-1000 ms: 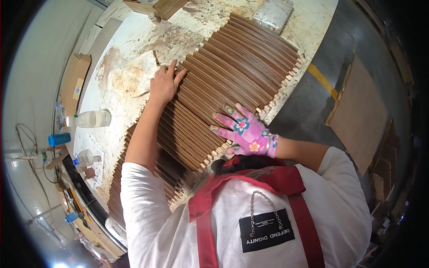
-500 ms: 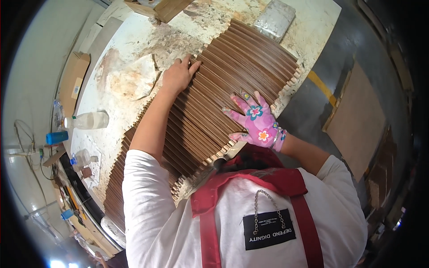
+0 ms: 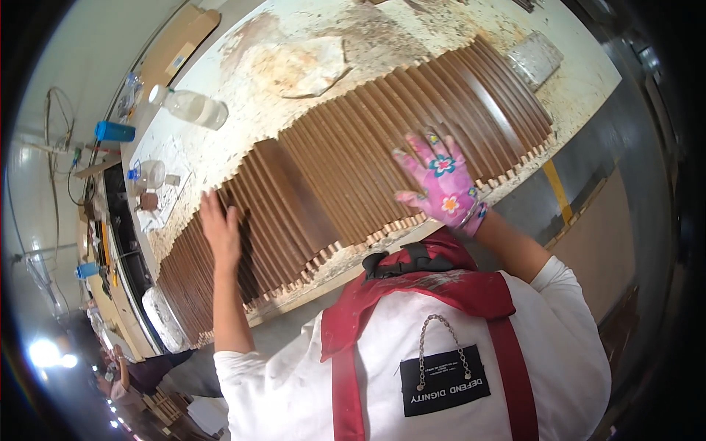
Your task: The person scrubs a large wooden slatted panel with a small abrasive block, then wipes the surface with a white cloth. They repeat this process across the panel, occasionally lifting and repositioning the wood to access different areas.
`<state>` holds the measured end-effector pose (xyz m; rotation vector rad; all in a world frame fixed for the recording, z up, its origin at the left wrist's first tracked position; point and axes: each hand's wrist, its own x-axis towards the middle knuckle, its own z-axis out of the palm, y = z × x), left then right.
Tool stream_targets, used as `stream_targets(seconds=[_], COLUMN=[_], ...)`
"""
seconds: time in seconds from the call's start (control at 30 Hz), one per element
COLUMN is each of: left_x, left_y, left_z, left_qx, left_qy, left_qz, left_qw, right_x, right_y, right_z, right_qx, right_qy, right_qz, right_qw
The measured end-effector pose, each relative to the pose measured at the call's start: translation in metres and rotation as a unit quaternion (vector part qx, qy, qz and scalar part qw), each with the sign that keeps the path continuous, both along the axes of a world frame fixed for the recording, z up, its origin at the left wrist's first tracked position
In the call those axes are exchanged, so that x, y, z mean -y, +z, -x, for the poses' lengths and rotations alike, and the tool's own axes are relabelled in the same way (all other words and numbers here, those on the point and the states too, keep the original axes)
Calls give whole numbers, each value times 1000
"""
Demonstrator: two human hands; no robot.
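Two hands are in view. The left hand (image 3: 222, 234), bare, extends with its forearm nearly straight, fingers pointing away from the body at the far ends of the slats on the left; its grip is loose and unclosed, fingers extended. Whether it presses on the slats cannot be told. The right hand (image 3: 447, 187), in a pink flower-printed glove, is palm down over the slats, elbow bent outward; its grip is wide, fingers and thumb spread.

The long, narrow brown slats with pale ends (image 3: 360, 140) lie side by side in one long row across the table (image 3: 585, 88), beneath both hands. They are packed too closely for a sure count.

Also on the table: one stained whitish sheet (image 3: 298, 67); one clear plastic bottle with a white cap (image 3: 195, 109), lying on its side; one clear bottle with a blue cap (image 3: 151, 174); one package in clear wrapping (image 3: 535, 60), just beyond the slats at right.

The slats' far edge is uneven, stepping near mid-row; near ends are staggered. A strip of table surface separates the near ends from the table's near edge. Stained surface extends around the sheet. Beyond the right edge lies grey floor with one yellow stripe (image 3: 557, 189).
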<state>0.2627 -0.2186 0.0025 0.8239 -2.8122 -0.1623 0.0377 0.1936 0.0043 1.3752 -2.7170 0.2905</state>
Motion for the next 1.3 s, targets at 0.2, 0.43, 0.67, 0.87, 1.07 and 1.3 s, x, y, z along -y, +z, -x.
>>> stream_targets(seconds=[0.2,0.43,0.67,0.87,1.07,1.3], left_x=[-38,-74,-29,50,64,66], left_y=[-11,-5,27,14,-19,-25], left_z=[4,45,52,61,85,79], left_qx=[72,100,-73,-84,-10,-6], left_qy=[-20,-25,-56,-86,-151,-207], left_qz=[-43,-22,-122,-221,-177,-150], left_qw=[996,994,988,968,972,967], right_x=[0,2,5,32,119,174], right_y=[2,-4,4,48,20,-23], right_z=[3,-1,-4,-56,-167,-218], right_qx=[-5,11,39,36,119,65], right_qy=[0,-8,-11,85,276,290], right_qz=[-28,-28,-22,30,-3,8], right_qw=[1000,1000,999,995,954,955])
